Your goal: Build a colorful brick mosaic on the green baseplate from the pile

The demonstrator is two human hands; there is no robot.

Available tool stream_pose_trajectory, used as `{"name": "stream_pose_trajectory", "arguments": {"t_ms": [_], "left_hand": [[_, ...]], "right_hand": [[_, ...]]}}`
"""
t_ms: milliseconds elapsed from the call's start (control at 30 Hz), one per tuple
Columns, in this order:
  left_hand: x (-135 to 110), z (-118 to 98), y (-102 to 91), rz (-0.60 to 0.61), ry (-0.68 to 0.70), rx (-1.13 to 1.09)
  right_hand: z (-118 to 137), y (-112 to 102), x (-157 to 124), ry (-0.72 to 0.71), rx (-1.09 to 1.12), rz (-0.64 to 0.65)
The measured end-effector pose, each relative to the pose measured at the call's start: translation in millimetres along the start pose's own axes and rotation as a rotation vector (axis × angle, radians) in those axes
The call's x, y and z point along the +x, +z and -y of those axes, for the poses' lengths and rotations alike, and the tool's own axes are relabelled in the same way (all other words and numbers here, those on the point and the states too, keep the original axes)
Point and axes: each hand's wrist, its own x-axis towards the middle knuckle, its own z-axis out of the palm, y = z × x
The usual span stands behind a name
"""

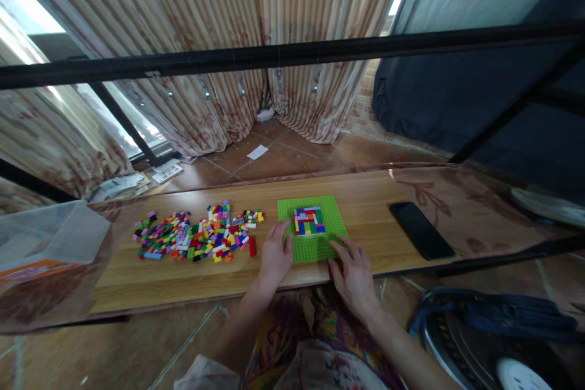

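Green baseplate (315,247) lies at the front edge of the table (375,207); small brick patch (309,220) built, most studs bare, loose pile (196,237) left of it, so early days, I'd say. Now the left hand (275,253), fingers together at its left edge, grip unclear; right hand (354,274), fingers spread on its near corner

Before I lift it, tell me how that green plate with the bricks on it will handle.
The green plate looks thin and flat, so it is probably light and may flex if lifted by one edge. On the smooth wooden table it would likely slide when pushed. The bricks pressed onto it should stay put.
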Motion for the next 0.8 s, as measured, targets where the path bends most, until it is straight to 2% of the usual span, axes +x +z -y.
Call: {"name": "stream_pose_trajectory", "arguments": {"t_ms": [100,200,367,467,600,800], "left_hand": [[-22,7,-28.1,-0.039,0.018,0.077],[-44,25,-66.6,-0.113,-0.037,0.145],[-74,63,-135.0,-0.308,-0.245,0.352],[-82,85,-165.5,-0.382,-0.384,0.48],[-76,111,-184.2,-0.451,-0.458,0.581],[-54,135,-181.8,-0.497,-0.492,0.553]], "right_hand": [[11,0,0,-0.058,0.017,0.014],[25,2,-3,-0.138,0.064,0.063],[40,13,-6,-0.163,0.098,0.133],[39,17,-5,-0.164,0.087,0.143],[31,20,-4,-0.186,0.089,0.154],[32,20,-1,-0.186,0.09,0.136]]}}
